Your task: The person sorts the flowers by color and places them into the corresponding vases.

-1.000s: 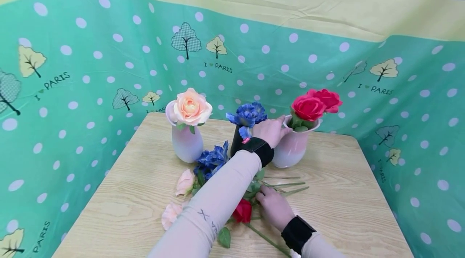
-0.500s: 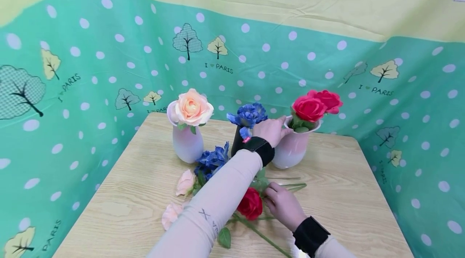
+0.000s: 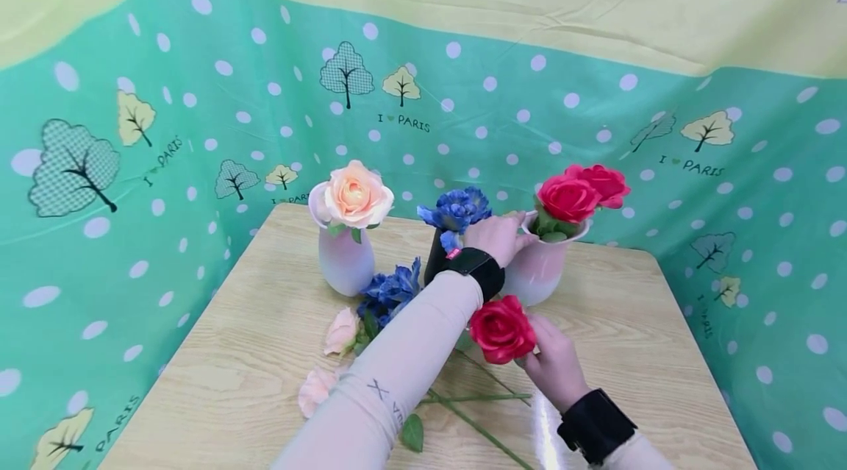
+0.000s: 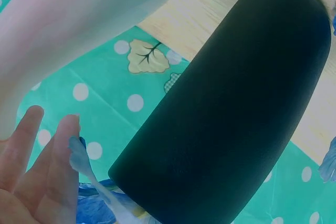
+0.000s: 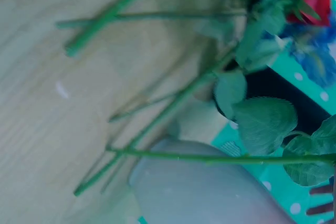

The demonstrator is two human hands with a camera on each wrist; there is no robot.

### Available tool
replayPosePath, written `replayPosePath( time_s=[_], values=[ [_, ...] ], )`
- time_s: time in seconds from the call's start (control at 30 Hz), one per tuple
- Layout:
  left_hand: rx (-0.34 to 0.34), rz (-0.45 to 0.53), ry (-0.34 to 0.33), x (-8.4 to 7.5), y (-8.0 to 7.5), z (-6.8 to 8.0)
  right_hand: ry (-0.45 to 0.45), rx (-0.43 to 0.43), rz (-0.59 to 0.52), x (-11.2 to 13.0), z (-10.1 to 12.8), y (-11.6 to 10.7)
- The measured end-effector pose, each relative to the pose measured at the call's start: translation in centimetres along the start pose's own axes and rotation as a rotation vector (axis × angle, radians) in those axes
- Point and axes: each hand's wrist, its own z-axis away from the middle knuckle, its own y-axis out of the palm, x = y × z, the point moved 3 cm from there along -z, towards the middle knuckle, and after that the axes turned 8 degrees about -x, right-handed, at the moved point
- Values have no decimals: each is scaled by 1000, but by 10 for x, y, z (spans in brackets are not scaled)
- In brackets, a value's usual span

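My right hand (image 3: pixel 559 363) holds a red rose (image 3: pixel 503 330) just below its bloom, raised over the table. My left hand (image 3: pixel 492 238) reaches across and pinches the rim of a pink and white vase (image 3: pixel 532 271). Two red roses (image 3: pixel 569 198) stand in that vase. Close to the left hand is a black vase (image 4: pixel 226 103) with a blue flower (image 3: pixel 456 211). Straight left fingers (image 4: pixel 63 166) show beside its petals in the left wrist view. A leafy green stem (image 5: pixel 236 158) crosses the right wrist view in front of the pale vase.
A pale vase (image 3: pixel 347 260) with a peach rose (image 3: pixel 357 194) stands at the back left. Loose blue flowers (image 3: pixel 390 290), pale pink roses (image 3: pixel 340 330) and green stems (image 3: pixel 476 426) lie on the wooden table (image 3: pixel 258 352), partly under the left arm. Patterned green cloth (image 3: pixel 463 124) hangs behind.
My right hand has drawn the red rose out from among the loose flowers and lifted it up and to the right. The left hand keeps its place at the vase rim.
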Motion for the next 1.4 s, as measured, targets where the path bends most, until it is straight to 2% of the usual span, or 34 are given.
replayPosePath(
  time_s=[0.2,0.4,0.47,0.63,0.9,1.0,1.17,1.33,1.4],
  values=[
    [12,5,-7,1,-1,0,93,-145,3,0,-21,-12],
    [11,20,-8,1,-1,2,231,-282,-89,5,-48,-21],
    [12,29,-10,1,-1,3,253,-324,-119,7,-59,-25],
    [12,33,-13,1,-1,3,240,-440,-218,9,-92,-37],
    [4,28,-6,-1,-2,3,226,-642,-303,9,-134,-61],
    [-2,18,-5,-2,-2,2,242,-678,-335,7,-146,-69],
    [-12,13,-3,-2,-2,1,268,-710,-326,7,-157,-77],
    [-16,21,-8,-2,-1,-1,253,-724,-324,7,-165,-80],
    [-17,18,-9,-1,0,-2,245,-731,-356,8,-168,-81]
  ],
)
